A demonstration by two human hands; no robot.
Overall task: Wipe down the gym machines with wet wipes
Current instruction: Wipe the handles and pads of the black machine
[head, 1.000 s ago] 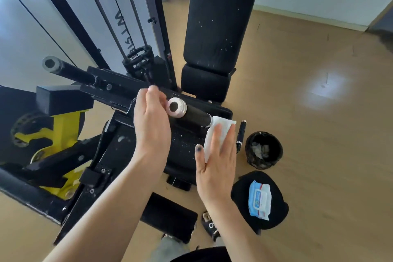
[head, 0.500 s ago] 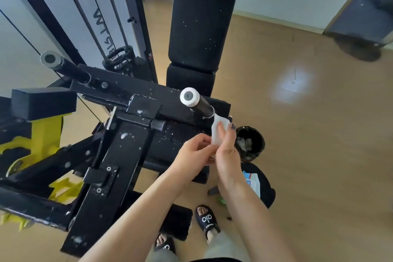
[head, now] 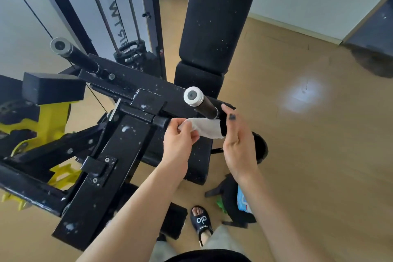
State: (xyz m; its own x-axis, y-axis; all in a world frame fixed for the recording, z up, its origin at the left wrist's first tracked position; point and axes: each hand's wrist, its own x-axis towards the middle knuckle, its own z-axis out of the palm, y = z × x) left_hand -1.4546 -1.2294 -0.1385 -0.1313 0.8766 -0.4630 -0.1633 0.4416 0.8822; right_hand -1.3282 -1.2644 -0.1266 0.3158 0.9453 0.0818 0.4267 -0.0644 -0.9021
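- The black gym machine (head: 119, 155) fills the frame from 9 o'clock to centre.
- The left hand (head: 179, 144) now pinches the wet wipe (head: 207, 127), stretched out just below the handle (head: 202, 104).
- The right hand (head: 238, 142) has let go, its grip spread at 3 o'clock of the wipe.

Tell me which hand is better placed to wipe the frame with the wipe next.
Left, probably. The left hand already pinches the wet wipe, close to the speckled black frame. The right hand is open and holds nothing.
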